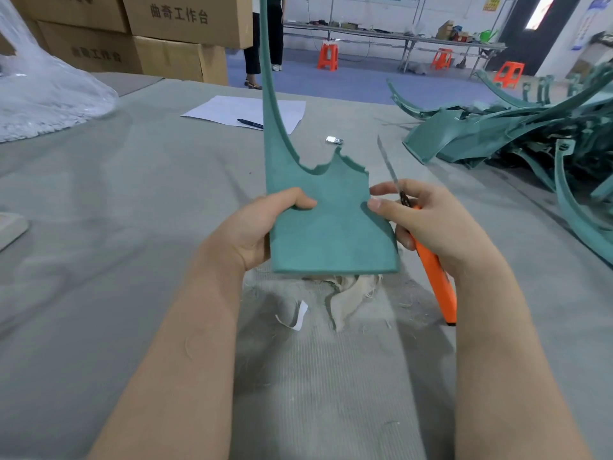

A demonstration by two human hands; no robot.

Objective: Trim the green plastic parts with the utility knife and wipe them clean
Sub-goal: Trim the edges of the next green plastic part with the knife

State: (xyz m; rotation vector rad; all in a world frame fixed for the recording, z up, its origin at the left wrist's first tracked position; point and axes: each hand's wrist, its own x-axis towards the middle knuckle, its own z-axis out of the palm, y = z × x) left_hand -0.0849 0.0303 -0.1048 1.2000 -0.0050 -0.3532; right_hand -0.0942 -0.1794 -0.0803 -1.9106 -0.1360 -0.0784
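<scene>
Person's two bare forearms reach in from 6 o'clock over a worktop [132, 210] covered w/ grey, felt-like cloth.

Centre: green plastic part [331, 234], held upright. It is a flat matte panel w/ a straight bottom edge and a jagged, notched top edge at its right. A long thin curved arm rises from its left side toward 12 o'clock, out of frame.

Left hand [262, 227] grips the panel's left edge: thumb pressed on the front face, other fingers hidden behind.

Right hand [431, 220] sits at 3 o'clock of the part. Its fingers [381, 189] are clamped on a utility knife [434, 277], thumb tip touching the panel's right edge. Knife: bright orange plastic handle slanting down toward 5 o'clock. Its slim silver blade is extended & points up toward 11 o'clock, just beside the part.

Below the part, 6 o'clock: crumpled off-white rag [345, 293] w/ frayed threads, on the worktop.

2 o'clock: pile of green parts [514, 134], curved ribs & panels tangled.

12 o'clock: white paper sheet [225, 109] w/ a dark pen [250, 123] on it; small shiny metal bit [334, 140] nearby.

10 o'clock: clear crinkled plastic bag [39, 94]; brown cardboard boxes [185, 34] stacked behind.

Far bkgd: orange stools [327, 56], long tables [398, 36], a standing person's legs [277, 34].
</scene>
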